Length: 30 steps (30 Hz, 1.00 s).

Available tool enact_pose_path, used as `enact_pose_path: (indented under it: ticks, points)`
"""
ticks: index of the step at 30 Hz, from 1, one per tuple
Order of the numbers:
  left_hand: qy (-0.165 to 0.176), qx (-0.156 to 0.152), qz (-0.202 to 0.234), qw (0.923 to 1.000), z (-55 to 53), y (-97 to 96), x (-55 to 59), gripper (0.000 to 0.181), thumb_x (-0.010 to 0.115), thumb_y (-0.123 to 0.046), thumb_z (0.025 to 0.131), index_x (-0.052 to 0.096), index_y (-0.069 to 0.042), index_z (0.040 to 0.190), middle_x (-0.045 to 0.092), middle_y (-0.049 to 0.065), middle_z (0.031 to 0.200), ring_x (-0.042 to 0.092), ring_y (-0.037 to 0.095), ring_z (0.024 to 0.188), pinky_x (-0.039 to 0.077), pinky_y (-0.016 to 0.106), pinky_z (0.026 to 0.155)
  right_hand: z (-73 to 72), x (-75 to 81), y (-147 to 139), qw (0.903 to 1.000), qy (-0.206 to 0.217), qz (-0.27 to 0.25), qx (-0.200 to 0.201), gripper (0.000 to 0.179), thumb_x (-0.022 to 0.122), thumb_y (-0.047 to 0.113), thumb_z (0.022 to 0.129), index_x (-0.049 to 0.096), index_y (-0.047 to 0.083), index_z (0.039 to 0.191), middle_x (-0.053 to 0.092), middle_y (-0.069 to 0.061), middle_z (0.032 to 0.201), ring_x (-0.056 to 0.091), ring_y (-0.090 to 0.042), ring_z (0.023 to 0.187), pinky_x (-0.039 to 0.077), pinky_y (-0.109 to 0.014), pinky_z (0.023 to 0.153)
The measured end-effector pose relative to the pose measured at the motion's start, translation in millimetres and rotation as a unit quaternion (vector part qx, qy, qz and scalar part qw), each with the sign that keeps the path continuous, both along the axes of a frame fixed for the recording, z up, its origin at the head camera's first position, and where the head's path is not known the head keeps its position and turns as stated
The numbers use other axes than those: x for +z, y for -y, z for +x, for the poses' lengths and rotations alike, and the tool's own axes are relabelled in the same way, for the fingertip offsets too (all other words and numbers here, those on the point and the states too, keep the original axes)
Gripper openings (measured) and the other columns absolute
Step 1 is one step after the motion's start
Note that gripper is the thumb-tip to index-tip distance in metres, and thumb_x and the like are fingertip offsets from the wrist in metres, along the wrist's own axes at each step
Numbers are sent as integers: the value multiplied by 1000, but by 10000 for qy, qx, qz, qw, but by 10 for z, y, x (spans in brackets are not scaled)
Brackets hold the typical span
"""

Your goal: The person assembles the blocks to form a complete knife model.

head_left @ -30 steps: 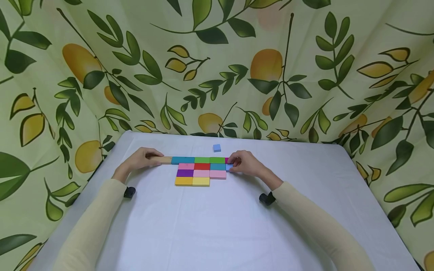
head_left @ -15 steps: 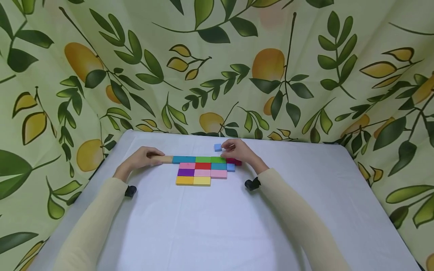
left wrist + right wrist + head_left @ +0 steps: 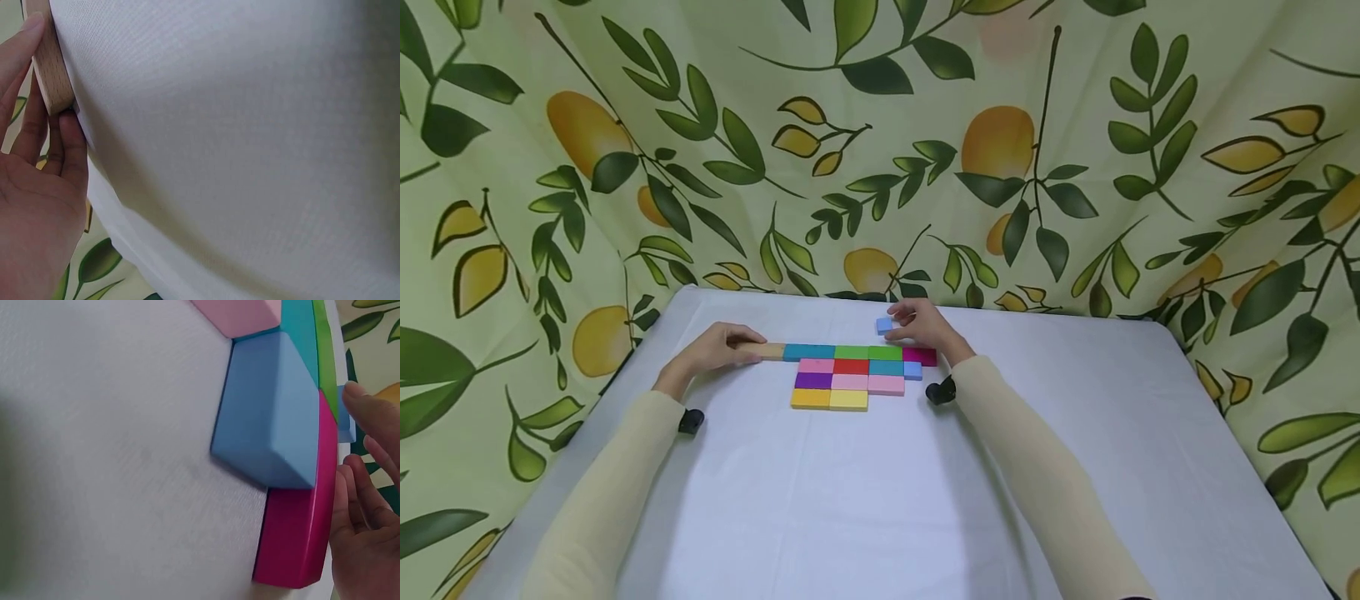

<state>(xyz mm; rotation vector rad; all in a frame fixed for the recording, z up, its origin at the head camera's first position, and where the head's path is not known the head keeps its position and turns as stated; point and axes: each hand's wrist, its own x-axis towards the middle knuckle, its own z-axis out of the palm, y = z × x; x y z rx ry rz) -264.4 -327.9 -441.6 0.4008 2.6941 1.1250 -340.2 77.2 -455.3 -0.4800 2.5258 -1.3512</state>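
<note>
At the left end of the back row of coloured blocks, my left hand (image 3: 718, 347) grips a plain wooden block (image 3: 53, 75) between thumb and fingers. My right hand (image 3: 923, 323) reaches over behind the row, its fingertips spread around a small loose blue block (image 3: 883, 326). In the right wrist view that block shows only partly, past the green edge of the row. A magenta block (image 3: 919, 357) ends the back row on the right, and a light blue block (image 3: 265, 412) lies against its front side.
Teal (image 3: 808, 352), green (image 3: 852, 352), red (image 3: 850, 367), pink (image 3: 886, 385), purple (image 3: 813, 381) and yellow blocks (image 3: 848, 401) lie in stepped rows on the white tablecloth (image 3: 820, 500). A leaf-and-fruit patterned curtain (image 3: 700, 208) hangs behind the table.
My right hand has left the right end of the rows and moved back and leftward to the loose blue block, uncovering the magenta block. My left hand keeps its grip in place.
</note>
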Motion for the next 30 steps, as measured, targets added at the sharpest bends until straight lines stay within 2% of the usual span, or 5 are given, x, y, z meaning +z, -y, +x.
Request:
enact_pose_path:
  ticks: [6,11,17,22,30]
  points:
    - [53,4,-25,10000,0,1,-8,32,78,-11,92,72,1,121,67,19,122,55,34,109,40,51,99,37,28,93,9998,-124,150,43,43,85,11,85,71,5,124,64,-12,117,56,-28,106,48,-36,93]
    - [28,-22,-6,10000,-8,-15,-13,32,78,-11,92,72,1,121,67,20,122,55,35,111,39,53,100,58,40,150,9987,-304,394,-101,34,82,8,87,73,5,119,65,-11,113,55,-27,102,49,-36,89]
    - [37,-50,-12,10000,-3,-35,1,32,77,-10,92,71,2,122,66,21,123,55,36,111,39,53,100,56,55,72,9988,-220,398,-159,29,82,11,88,74,5,115,66,-9,110,57,-26,102,49,-35,88]
    - [15,-16,-83,10000,-14,-27,-5,31,77,-10,92,72,1,121,66,19,122,55,35,109,40,51,98,97,126,-40,9990,-237,363,84,29,83,11,88,73,5,114,66,-9,111,59,-26,102,50,-35,90]
    - [41,25,-56,10000,-8,-6,-19,31,77,-10,93,72,0,122,67,18,121,54,34,108,40,49,97,291,205,-167,9975,-304,303,558,30,83,13,87,73,5,113,67,-8,108,62,-24,94,53,-32,85]
